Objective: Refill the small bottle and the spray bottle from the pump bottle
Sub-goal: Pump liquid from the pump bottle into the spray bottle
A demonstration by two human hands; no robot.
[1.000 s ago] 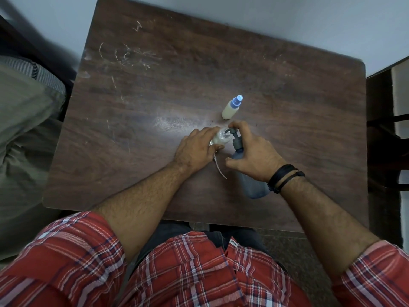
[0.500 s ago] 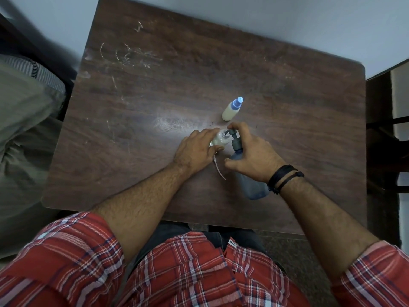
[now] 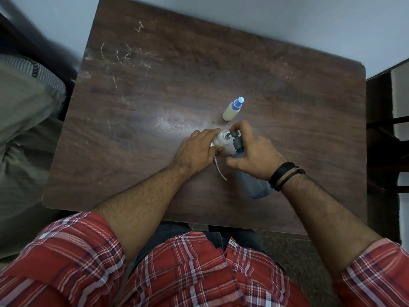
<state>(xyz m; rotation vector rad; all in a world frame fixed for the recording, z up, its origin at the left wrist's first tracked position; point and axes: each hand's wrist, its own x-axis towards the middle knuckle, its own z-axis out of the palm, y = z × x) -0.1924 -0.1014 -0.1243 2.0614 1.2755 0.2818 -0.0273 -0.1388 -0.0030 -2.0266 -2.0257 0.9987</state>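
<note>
Left grip (image 3: 197, 150) clasps round clear bottle (image 3: 221, 139).

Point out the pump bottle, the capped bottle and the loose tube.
pump bottle (image 3: 256, 185): head view, blue body.
capped bottle (image 3: 231, 111): head view, pale body.
loose tube (image 3: 220, 170): head view, mid length.

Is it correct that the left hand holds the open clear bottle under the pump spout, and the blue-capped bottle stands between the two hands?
Not quite: in the head view the blue-capped bottle stands apart, beyond both hands. The left hand does hold the clear bottle under the pump spout.
</note>
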